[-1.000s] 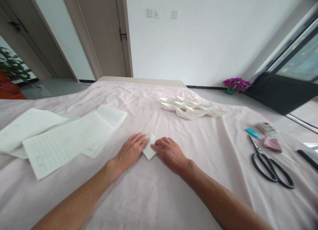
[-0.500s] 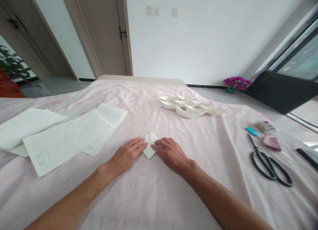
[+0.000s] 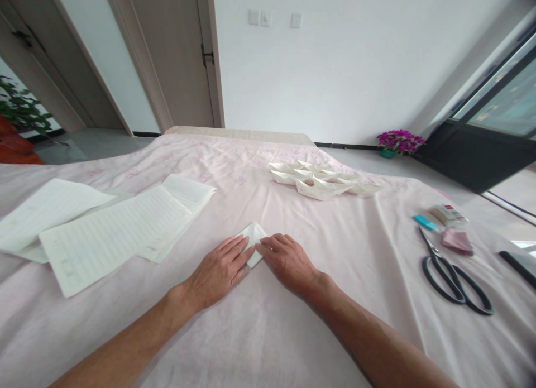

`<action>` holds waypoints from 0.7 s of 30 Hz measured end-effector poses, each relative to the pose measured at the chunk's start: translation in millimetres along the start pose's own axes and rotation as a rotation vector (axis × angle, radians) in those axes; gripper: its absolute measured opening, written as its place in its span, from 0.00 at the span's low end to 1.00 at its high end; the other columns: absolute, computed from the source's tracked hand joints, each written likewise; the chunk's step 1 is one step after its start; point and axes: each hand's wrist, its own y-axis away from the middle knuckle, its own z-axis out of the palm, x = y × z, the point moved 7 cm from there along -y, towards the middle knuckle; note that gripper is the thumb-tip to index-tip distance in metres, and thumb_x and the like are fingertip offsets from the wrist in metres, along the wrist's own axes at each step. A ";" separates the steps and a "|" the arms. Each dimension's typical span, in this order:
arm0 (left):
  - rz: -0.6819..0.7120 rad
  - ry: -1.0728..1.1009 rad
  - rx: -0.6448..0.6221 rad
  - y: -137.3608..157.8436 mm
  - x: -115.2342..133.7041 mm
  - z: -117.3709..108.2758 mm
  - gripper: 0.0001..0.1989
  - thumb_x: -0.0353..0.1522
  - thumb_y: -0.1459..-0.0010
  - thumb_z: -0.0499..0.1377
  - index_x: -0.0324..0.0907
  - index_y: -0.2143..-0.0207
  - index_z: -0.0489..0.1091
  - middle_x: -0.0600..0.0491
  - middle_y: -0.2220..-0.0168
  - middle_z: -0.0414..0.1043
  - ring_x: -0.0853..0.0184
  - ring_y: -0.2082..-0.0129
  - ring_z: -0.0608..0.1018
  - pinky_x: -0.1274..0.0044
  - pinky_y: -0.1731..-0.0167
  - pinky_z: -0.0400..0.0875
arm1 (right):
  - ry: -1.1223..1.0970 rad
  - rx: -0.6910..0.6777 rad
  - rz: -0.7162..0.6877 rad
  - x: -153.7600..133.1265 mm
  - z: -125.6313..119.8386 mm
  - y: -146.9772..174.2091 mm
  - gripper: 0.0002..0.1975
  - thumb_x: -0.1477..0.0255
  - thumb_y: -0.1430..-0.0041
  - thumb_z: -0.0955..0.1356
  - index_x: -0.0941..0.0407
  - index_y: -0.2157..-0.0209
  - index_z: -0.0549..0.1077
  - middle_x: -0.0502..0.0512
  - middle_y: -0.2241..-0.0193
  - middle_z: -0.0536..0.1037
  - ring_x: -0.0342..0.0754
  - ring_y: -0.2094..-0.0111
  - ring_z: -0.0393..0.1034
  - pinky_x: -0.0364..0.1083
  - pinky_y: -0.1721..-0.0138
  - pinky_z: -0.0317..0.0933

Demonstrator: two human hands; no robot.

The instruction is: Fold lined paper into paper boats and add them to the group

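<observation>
A small piece of white paper (image 3: 254,231), folded into a diamond shape, lies on the cloth between my hands. My left hand (image 3: 221,268) rests flat over its left side, fingers stretched out and pressing on the paper. With curled fingers, my right hand (image 3: 288,259) grips the right corner, its thumb on the paper's face. Both hands cover the side corners. Beyond them, to the right, stand several folded paper boats (image 3: 322,187) grouped close together.
Lined paper sheets (image 3: 113,231) overlap at the left. To the right lie black-handled scissors (image 3: 450,279), a blue strip (image 3: 426,221), a clear-wrapped packet (image 3: 448,214), a pink cloth-like piece (image 3: 457,240) and a dark flat object (image 3: 519,268). A pink tablecloth (image 3: 234,343) covers the surface.
My left hand has slid slightly right and toward me, covering more of the folded paper's lower left side. My right hand has barely moved.
</observation>
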 end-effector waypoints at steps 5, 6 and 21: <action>0.012 0.038 -0.019 1.8 4.1 3.7 0.24 0.36 0.34 0.53 0.37 0.38 0.60 0.40 0.37 0.62 0.56 0.36 0.64 0.61 0.38 0.60 | -0.119 0.025 0.098 12.1 -3.2 -3.2 0.14 0.80 0.35 0.62 0.54 0.53 0.71 0.54 0.57 0.75 0.47 0.58 0.66 0.45 0.56 0.58; 0.012 0.043 -0.019 2.2 5.1 4.1 0.25 0.36 0.34 0.53 0.37 0.38 0.59 0.41 0.37 0.62 0.56 0.36 0.63 0.62 0.38 0.60 | -0.119 0.018 0.130 14.9 -3.3 -5.0 0.15 0.81 0.37 0.61 0.54 0.53 0.71 0.54 0.59 0.75 0.47 0.60 0.65 0.44 0.58 0.58; 0.023 0.023 -0.006 0.8 12.1 1.0 0.22 0.34 0.34 0.52 0.40 0.38 0.61 0.43 0.38 0.64 0.55 0.38 0.66 0.61 0.40 0.64 | 0.077 -0.100 0.144 17.3 6.6 -32.1 0.17 0.82 0.40 0.62 0.54 0.51 0.67 0.58 0.60 0.70 0.50 0.62 0.62 0.45 0.65 0.60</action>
